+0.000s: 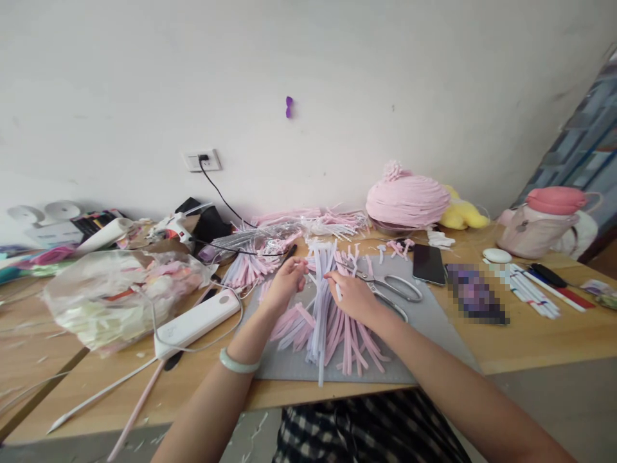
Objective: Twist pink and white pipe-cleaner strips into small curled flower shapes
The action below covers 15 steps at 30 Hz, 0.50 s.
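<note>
A wooden table (511, 347) runs under everything, and a gray mat (429, 321) lies on it before the person. Left of the mat spreads a crumpled clear plastic bag (116, 302) with pale yellow and pink pieces inside. Beyond the mat's far right corner sits a pink fuzzy dome (407, 199) with a yellow plush thing (463, 214) beside it; farther right of the mat stands a pink-lidded jug (540, 225). Pink and silvery bundles (289, 231) crowd the space behind the mat. On the mat itself, fuzzy pink strips (354, 341) fan toward its near edge, with lavender strips (318, 315) running down their middle. A white power strip (197, 325) lies left of the mat, its cord looping close to the left forearm. Large scissors (395, 289) rest on the mat, partly hidden by the right hand (354, 297), their handles to its right. The left hand (289, 281) is over the mat, apart from the right, fingers bent near the lavender strips. The right hand's fingers curl over those strips, a pale end showing beneath; whether either hand grips anything I cannot tell. A dark phone (429, 264) overlaps the mat's right edge, and white pens (535, 292) lie farther right.
</note>
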Each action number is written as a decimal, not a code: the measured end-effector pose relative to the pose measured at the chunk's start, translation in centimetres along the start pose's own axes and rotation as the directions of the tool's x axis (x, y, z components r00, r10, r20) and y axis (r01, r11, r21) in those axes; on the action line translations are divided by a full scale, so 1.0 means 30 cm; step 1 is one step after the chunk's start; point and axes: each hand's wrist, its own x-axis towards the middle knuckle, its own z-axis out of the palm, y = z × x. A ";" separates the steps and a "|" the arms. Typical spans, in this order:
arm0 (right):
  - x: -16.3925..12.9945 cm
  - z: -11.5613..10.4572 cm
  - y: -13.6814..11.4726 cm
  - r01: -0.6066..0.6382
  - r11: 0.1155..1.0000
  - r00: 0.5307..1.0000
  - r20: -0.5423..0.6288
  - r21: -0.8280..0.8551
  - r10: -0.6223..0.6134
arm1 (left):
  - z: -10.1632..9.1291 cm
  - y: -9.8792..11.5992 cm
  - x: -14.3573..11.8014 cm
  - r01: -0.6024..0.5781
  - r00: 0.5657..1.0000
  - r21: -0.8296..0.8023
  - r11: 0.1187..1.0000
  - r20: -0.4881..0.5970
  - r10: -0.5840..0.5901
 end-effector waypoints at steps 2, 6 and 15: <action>-0.004 0.007 -0.006 -0.028 1.000 0.999 0.030 0.014 0.028 | 0.020 -0.013 -0.009 0.061 0.994 -0.101 0.993 0.097 -0.051; 0.002 0.021 0.007 -0.017 0.992 0.999 -0.034 0.127 0.021 | 0.020 -0.009 -0.014 0.012 0.984 -0.130 0.991 0.177 0.011; 0.026 -0.005 0.031 0.006 0.982 0.998 0.063 0.190 -0.019 | -0.087 0.047 0.026 -0.198 0.922 0.285 0.938 -0.272 0.277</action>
